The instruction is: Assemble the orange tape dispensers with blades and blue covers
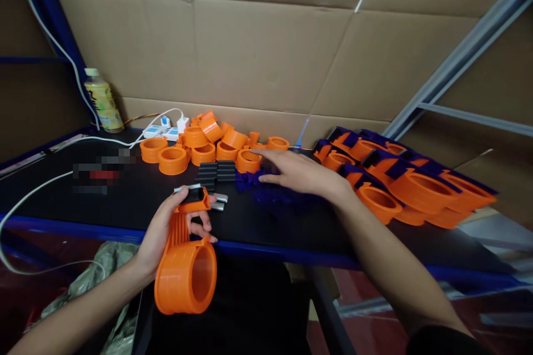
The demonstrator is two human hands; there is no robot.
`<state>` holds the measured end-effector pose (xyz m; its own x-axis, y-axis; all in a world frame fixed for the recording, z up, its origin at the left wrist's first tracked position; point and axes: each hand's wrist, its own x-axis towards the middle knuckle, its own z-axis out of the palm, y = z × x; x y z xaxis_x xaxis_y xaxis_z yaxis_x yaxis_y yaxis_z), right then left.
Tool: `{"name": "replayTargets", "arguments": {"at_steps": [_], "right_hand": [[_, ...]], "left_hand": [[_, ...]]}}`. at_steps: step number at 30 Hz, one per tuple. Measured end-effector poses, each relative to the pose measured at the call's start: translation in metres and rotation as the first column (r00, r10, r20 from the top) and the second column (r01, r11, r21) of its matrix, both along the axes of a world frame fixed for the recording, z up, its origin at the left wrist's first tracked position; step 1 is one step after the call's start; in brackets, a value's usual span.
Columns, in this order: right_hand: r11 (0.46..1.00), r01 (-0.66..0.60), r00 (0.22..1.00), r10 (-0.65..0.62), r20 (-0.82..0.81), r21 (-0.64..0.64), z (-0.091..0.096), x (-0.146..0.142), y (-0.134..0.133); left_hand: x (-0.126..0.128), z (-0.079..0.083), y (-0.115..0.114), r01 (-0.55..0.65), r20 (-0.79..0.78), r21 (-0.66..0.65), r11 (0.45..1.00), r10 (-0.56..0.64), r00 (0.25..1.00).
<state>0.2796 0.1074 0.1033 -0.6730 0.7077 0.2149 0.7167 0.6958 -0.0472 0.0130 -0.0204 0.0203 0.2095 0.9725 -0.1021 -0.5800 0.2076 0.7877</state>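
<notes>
My left hand (160,233) is closed around the handle of an orange tape dispenser (185,277). Its round hub hangs below, and a black roller and a toothed metal blade show at its top. My right hand (287,169) reaches over the table with fingers stretched and thumb apart. Its fingertips are close to an orange dispenser ring (249,162) and small dark blue parts (249,177); whether they touch is hard to tell. Black ribbed pieces (226,171) lie left of that hand. Two silver metal strips (219,202) show just beyond my left fingers.
Orange dispenser bodies (195,137) are heaped at the back. Stacked orange and dark blue dispensers (425,188) stand on the right. A drink bottle (103,102), a power strip (170,133) and white cables occupy the left. The black table (283,233) has a blue front edge.
</notes>
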Motion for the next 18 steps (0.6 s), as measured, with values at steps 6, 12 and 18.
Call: {"name": "replayTargets", "arguments": {"at_steps": [6,12,18], "right_hand": [[0.990,0.114,0.989,-0.105,0.102,-0.082,-0.014,0.013,0.019],[0.993,0.117,0.987,-0.117,0.107,0.013,-0.021,-0.003,0.011],[0.989,0.112,0.994,-0.111,-0.017,0.099,-0.018,-0.007,0.006]], "left_hand": [[0.002,-0.003,0.000,-0.037,-0.060,0.118,0.992,0.045,0.997],[0.004,-0.001,-0.001,-0.055,-0.051,0.140,0.989,0.062,0.997],[0.005,-0.001,0.000,-0.050,-0.047,0.155,0.987,0.058,0.997]]}}
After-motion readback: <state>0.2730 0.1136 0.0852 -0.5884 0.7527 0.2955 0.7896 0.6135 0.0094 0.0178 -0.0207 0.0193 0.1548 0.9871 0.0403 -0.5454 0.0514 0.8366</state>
